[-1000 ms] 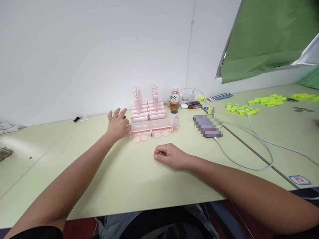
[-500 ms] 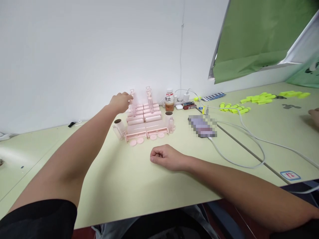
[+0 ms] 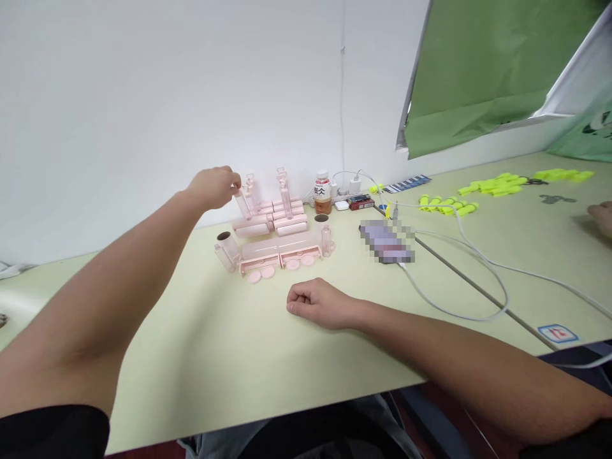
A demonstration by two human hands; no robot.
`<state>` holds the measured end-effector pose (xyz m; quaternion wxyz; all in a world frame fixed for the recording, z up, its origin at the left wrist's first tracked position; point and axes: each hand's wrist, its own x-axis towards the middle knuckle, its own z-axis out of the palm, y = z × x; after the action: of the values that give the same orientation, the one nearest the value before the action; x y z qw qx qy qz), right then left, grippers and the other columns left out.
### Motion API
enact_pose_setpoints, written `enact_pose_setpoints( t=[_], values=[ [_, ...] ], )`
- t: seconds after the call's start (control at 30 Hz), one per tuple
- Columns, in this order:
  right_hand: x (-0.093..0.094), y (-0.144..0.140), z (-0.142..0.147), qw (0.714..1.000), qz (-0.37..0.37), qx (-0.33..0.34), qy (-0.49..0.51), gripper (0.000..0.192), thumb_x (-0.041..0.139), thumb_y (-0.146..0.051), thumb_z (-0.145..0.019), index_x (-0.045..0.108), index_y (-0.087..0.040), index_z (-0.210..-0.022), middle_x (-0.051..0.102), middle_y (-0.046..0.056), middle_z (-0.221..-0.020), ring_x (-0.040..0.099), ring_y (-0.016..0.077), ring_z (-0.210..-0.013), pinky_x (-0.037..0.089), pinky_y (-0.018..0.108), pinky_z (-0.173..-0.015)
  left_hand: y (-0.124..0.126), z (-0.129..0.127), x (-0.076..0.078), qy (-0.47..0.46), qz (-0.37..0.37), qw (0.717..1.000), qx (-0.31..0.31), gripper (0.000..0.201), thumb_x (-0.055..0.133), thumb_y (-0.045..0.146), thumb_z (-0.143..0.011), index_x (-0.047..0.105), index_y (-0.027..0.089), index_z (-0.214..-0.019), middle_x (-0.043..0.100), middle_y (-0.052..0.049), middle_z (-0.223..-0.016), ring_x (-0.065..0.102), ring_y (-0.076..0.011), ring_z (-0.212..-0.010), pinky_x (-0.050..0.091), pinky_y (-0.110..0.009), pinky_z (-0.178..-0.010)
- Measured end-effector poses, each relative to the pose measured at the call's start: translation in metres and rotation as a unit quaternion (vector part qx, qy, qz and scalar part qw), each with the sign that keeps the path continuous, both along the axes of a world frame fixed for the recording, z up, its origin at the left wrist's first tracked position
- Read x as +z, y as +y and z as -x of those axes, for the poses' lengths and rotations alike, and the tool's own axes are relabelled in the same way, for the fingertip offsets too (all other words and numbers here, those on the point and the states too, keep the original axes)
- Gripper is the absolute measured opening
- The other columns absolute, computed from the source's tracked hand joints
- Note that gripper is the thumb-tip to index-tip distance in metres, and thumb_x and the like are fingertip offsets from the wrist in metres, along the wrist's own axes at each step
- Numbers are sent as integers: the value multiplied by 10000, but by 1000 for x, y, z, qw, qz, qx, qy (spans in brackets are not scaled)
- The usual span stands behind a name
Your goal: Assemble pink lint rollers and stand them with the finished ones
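One broad desk (image 3: 229,357) with a smooth, pale green matte top carries everything, its far edge against a white wall. Draped at the far right corner is a green sheet (image 3: 478,64) with a silvery backing. A white cable (image 3: 478,306) loops across the right half, near a scatter of bright yellow plastic pieces (image 3: 444,204).

At the middle of the far edge sits a cluster of glossy pink plastic parts (image 3: 275,229): stacked cylinders lying flat, long trays, small round discs in front, and one upright stem (image 3: 284,194) topped by a heart shape. Just right of it stands a small bottle (image 3: 322,193) with a white cap and brown contents.

The left hand (image 3: 213,188) has risen from the desk since a second ago, when it lay spread beside the cluster; it now pinches the top of a slim, translucent pink stem (image 3: 243,203), tilted and lifted over the cluster's left end. The right hand (image 3: 318,303) has stayed near the front edge, knuckles down, fingers curled into a loose fist holding nothing visible.
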<state>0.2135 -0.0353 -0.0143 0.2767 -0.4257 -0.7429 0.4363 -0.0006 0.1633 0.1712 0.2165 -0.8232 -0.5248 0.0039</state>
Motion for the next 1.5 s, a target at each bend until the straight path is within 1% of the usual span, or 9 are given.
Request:
enact_pose_setpoints(
  t=[0.2, 0.33, 0.43, 0.53, 0.7, 0.87, 1.0, 1.23, 1.5],
  values=[
    [-3, 3, 1, 997, 15, -57, 59, 216, 622, -357, -841, 645, -180, -962, 599, -2, -771, 528, 119, -657, 418, 248, -585, -68, 2, 47, -96, -124, 984, -84, 265, 488, 347, -947, 698, 200, -1014, 613, -40, -1139, 524, -130, -780, 470, -357, -837],
    [-1, 13, -3, 979, 26, -125, 157, 563, 651, -452, -829, 490, -219, -1316, 595, 93, -1133, 573, 147, -768, 493, 262, -560, -122, 4, 47, -228, -187, 938, -183, 176, 622, 324, -875, 711, 190, -945, 638, -19, -979, 538, -106, -705, 476, -303, -779],
    [5, 16, -7, 963, 4, -117, 244, 624, 691, -485, -795, 475, -205, -1310, 548, 129, -1253, 594, 188, -910, 560, 302, -628, -150, 7, 26, -306, -187, 906, -225, 111, 675, 287, -820, 715, 207, -885, 663, 3, -859, 571, -124, -709, 484, -284, -739],
    [8, 13, -7, 955, -8, -63, 289, 487, 711, -489, -780, 586, -145, -1100, 637, 101, -1018, 612, 196, -863, 575, 333, -677, -164, 10, -10, -461, -127, 849, -224, 147, 718, 306, -778, 711, 239, -908, 670, -4, -832, 590, -143, -708, 497, -285, -719],
    [4, 3, 4, 942, 62, 6, 330, 548, 709, -532, -767, 570, -147, -1133, 661, 104, -1018, 649, 238, -925, 592, 349, -665, -172, -1, -87, -777, 119, 600, -146, 473, 829, 415, -629, 683, 221, -1035, 642, -26, -733, 593, -167, -589, 482, -284, -552],
    [5, -2, 6, 946, 49, 9, 319, 610, 756, -544, -713, 566, -148, -1135, 684, 109, -1057, 664, 262, -962, 556, 394, -795, -188, -27, -142, -709, 335, 605, -137, 236, 837, 353, -616, 737, 206, -771, 684, -65, -752, 648, -243, -733, 486, -305, -606],
    [13, 1, 0, 951, 5, -41, 305, 562, 768, -478, -719, 559, -162, -1134, 688, 113, -1086, 654, 274, -1008, 526, 409, -853, -187, -29, -152, -751, 281, 581, -137, 218, 781, 419, -700, 730, 208, -718, 690, -52, -764, 638, -223, -752, 490, -305, -651],
    [28, 18, -31, 971, -178, -161, -10, 627, 727, -381, -740, 544, -198, -1310, 597, 137, -1283, 568, 312, -1151, 460, 463, -952, -160, 3, -142, -916, 134, 372, -65, 387, 801, 502, -650, 696, 198, -865, 691, -13, -855, 626, -150, -753, 482, -233, -601],
    [17, 28, -41, 937, -230, -34, -260, 472, 622, -175, -760, 621, -162, -1232, 646, 133, -1234, 545, 325, -1136, 456, 463, -946, -158, 0, -149, -914, 164, 370, 19, 417, 812, 482, -618, 648, 175, -848, 626, 30, -743, 573, -102, -628, 453, -212, -538]
  ],
)
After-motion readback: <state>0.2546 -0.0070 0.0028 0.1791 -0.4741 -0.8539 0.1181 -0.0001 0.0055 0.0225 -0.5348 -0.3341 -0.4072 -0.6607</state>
